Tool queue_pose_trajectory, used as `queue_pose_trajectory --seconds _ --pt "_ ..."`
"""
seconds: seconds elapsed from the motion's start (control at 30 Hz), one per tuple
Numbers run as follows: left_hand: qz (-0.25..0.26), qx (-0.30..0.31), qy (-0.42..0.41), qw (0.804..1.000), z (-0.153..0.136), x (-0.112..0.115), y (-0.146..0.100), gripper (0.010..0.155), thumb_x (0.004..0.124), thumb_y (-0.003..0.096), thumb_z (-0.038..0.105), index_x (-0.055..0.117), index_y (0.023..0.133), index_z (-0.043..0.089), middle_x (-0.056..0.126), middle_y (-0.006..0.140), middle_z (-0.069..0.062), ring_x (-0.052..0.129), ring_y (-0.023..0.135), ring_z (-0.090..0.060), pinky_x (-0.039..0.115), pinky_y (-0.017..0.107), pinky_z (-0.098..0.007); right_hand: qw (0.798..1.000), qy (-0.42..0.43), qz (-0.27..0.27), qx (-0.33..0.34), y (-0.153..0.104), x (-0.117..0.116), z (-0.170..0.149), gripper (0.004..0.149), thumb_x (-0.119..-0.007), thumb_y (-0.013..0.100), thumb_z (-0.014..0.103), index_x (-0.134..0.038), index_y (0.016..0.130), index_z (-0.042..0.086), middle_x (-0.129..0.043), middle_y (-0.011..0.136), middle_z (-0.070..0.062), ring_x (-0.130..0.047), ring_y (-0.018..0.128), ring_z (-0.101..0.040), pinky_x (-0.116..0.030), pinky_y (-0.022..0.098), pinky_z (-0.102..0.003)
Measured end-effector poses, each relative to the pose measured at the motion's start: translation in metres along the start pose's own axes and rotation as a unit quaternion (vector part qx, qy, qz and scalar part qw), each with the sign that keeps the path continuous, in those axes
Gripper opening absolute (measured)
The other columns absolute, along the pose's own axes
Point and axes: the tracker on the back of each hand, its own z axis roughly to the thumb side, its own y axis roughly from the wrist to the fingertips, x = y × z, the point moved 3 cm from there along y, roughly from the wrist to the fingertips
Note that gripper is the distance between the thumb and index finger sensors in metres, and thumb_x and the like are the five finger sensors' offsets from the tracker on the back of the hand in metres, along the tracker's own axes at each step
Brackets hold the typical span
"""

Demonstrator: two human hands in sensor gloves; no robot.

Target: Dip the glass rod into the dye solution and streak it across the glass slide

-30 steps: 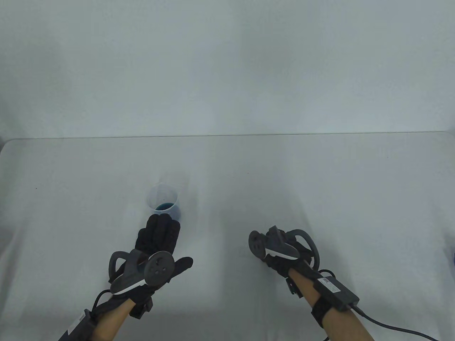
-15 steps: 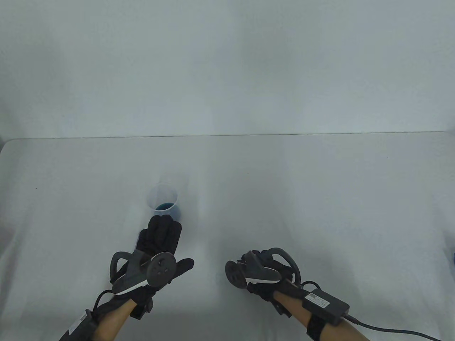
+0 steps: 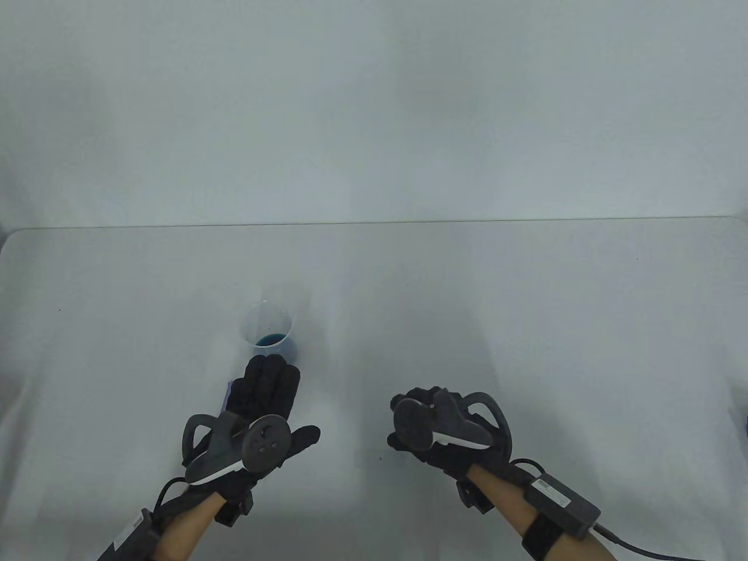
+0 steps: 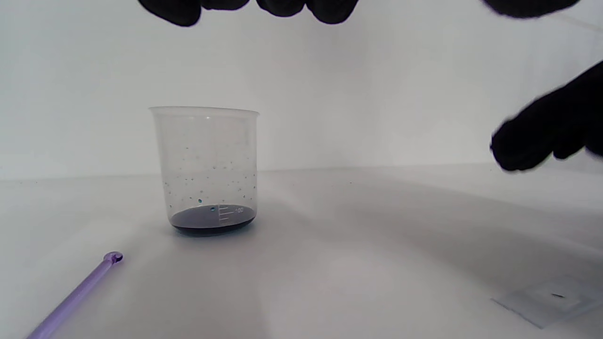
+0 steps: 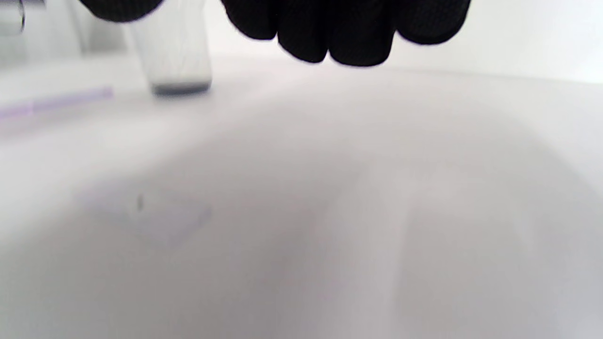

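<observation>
A clear plastic beaker [image 3: 267,328] with a little blue dye stands left of centre; it also shows in the left wrist view [image 4: 205,165]. My left hand [image 3: 266,388] is flat and open just in front of it, holding nothing. A purple glass rod [image 4: 75,296] lies on the table under that hand; only a sliver of the rod [image 3: 229,387] shows in the table view. The glass slide [image 4: 551,299] lies flat between my hands, with a small dark speck on it, and is blurred in the right wrist view [image 5: 155,212]. My right hand [image 3: 423,403] hovers loosely curled, empty, right of the slide.
The white table [image 3: 526,304] runs back to its far edge [image 3: 374,222] against a pale wall. A cable [image 3: 631,546] trails from my right forearm toward the bottom right corner.
My right hand pulled back toward the near edge and to the left, then came forward and a little right again. My left hand has barely moved.
</observation>
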Motion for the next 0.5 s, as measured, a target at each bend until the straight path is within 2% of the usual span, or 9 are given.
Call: queue_pose_trajectory --seconds 0.13,0.27,0.5 --pt "0.004 0.002 -0.005 1.0 0.001 -0.001 0.0 0.093 0.054 0.0503 0.066 0.026 0.118 0.009 0.022 0.123 -0.025 0.025 0.113 -0.054 0.041 0.079 -0.064 0.997 0.028 -0.063 -0.028 -0.019 0.026 -0.023 0.082 -0.049 0.048 0.069 -0.035 0.113 0.02 -0.042 0.122 -0.009 -0.048 0.112 -0.046 -0.05 0.075 -0.066" --pt "0.005 0.004 -0.006 1.0 0.0 0.0 0.0 0.093 0.054 0.0504 0.066 0.026 0.118 0.009 0.022 0.123 -0.025 0.026 0.113 -0.054 0.041 0.079 -0.064 0.992 0.03 -0.106 -0.056 -0.034 0.03 -0.043 0.087 -0.046 0.047 0.071 -0.028 0.114 0.019 -0.032 0.124 -0.009 -0.036 0.113 -0.049 -0.041 0.076 -0.07" --pt "0.005 -0.006 0.003 1.0 -0.003 -0.001 0.003 0.092 0.054 0.0505 0.066 0.029 0.118 0.009 0.026 0.124 -0.025 0.031 0.114 -0.053 0.045 0.079 -0.063 0.99 0.05 -0.109 -0.071 -0.04 0.026 -0.058 0.088 -0.046 0.046 0.072 -0.027 0.114 0.019 -0.03 0.125 -0.009 -0.031 0.113 -0.049 -0.038 0.076 -0.07"
